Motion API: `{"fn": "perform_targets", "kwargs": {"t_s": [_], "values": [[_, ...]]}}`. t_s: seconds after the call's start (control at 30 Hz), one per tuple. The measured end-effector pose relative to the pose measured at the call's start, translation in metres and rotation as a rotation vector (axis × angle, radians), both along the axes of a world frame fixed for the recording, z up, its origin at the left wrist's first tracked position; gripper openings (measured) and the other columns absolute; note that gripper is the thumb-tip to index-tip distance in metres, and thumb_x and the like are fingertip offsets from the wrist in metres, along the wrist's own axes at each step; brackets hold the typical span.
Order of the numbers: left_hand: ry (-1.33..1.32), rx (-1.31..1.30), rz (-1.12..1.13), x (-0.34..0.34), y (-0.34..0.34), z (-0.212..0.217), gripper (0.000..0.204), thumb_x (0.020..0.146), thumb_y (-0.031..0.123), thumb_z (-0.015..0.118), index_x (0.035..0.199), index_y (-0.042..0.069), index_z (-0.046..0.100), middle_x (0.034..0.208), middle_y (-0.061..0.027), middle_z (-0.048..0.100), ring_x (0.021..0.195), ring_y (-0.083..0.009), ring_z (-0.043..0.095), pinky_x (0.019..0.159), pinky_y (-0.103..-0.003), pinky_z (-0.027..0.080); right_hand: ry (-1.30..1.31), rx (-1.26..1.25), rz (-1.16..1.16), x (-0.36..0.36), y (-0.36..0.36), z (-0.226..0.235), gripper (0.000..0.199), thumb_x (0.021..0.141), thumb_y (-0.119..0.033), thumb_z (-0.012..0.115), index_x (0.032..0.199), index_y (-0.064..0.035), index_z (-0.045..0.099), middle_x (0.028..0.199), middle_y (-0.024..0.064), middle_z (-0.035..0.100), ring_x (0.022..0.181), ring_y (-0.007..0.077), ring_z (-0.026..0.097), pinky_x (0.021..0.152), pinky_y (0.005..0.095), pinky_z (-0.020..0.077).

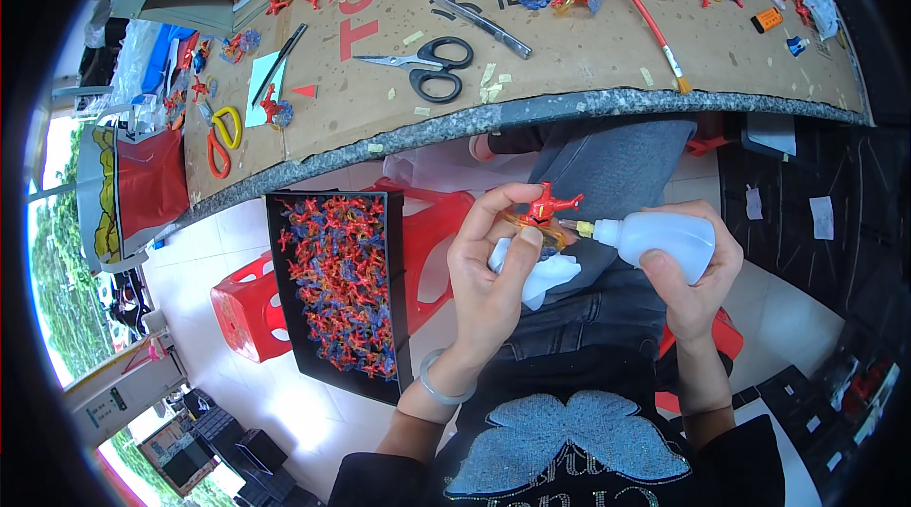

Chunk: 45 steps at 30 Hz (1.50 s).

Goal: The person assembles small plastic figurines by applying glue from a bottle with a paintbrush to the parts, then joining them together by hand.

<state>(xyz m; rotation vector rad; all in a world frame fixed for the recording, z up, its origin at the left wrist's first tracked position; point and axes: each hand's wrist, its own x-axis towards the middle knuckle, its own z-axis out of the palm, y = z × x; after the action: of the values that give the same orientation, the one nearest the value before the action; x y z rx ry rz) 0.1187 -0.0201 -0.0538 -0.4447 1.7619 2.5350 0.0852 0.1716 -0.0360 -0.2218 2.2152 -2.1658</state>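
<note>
Your two hands meet over your lap, one red figure and one white bottle between them.
Your left hand (493, 265) pinches a small red figure (548, 205) on its clear base, a white cloth (546, 274) tucked under the fingers. At 3 o'clock, your right hand (693, 284) grips one white squeeze bottle (664, 239), its nozzle touching the figure. At 9 o'clock, one black tray (399, 298) heaped with red-and-blue figures rests on a red stool (247, 308). At 12 o'clock the table (569, 56) carries two pairs of scissors: black (432, 65), yellow-orange (221, 135).
</note>
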Motion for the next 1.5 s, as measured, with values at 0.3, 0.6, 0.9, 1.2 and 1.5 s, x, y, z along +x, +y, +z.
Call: {"fn": "perform_targets", "kwargs": {"t_s": [0.3,0.6,0.9,1.2,1.5], "values": [[0.063,-0.048,0.035,0.000,0.002,0.002,0.032,0.092,0.001,0.054,0.123,-0.003,0.050,0.093,-0.0140,0.071,0.085,-0.0101,0.064,0.076,-0.021,0.047,-0.006,0.015,0.005,0.001,-0.002,-0.001,0.031,0.075,-0.007,0.074,0.100,0.0063,0.064,0.090,0.0122,0.069,0.080,0.0131,0.066,0.070,0.0230,0.0503],[0.242,-0.422,0.076,-0.001,0.005,-0.001,0.028,0.088,-0.003,0.055,0.116,-0.004,0.056,0.095,-0.0115,0.069,0.090,-0.0127,0.065,0.079,-0.023,0.048,0.344,0.365,0.069,-0.002,-0.003,0.018,0.037,0.069,-0.008,0.079,0.100,0.0064,0.064,0.080,0.0134,0.068,0.064,0.0179,0.066,0.059,0.0251,0.0507],[0.211,-0.282,0.013,0.000,0.000,0.000,0.042,0.088,-0.005,0.053,0.128,-0.001,0.041,0.096,-0.0153,0.068,0.089,-0.0145,0.065,0.076,-0.024,0.050,0.170,0.055,-0.203,-0.013,0.021,0.006,0.047,0.076,-0.022,0.070,0.111,0.0079,0.064,0.097,0.0179,0.069,0.088,0.0220,0.068,0.082,0.0340,0.0536],[0.025,-0.088,-0.070,0.005,0.005,0.007,0.055,0.090,-0.003,0.055,0.133,0.001,0.022,0.099,-0.0191,0.067,0.089,-0.0146,0.065,0.076,-0.023,0.050,0.240,0.161,-0.342,-0.190,0.074,-0.065,0.038,0.090,-0.003,0.060,0.125,0.0084,0.049,0.115,0.0154,0.063,0.109,0.0180,0.060,0.096,0.0296,0.0456],[0.082,-0.457,-0.251,0.004,-0.004,0.005,0.049,0.090,0.002,0.059,0.127,-0.001,0.027,0.098,-0.0179,0.071,0.075,-0.0172,0.066,0.064,-0.027,0.047,0.477,0.487,-0.581,-0.134,0.055,-0.036,0.033,0.089,-0.004,0.063,0.120,0.0043,0.055,0.112,0.0123,0.063,0.100,0.0140,0.061,0.088,0.0254,0.0478]]}}
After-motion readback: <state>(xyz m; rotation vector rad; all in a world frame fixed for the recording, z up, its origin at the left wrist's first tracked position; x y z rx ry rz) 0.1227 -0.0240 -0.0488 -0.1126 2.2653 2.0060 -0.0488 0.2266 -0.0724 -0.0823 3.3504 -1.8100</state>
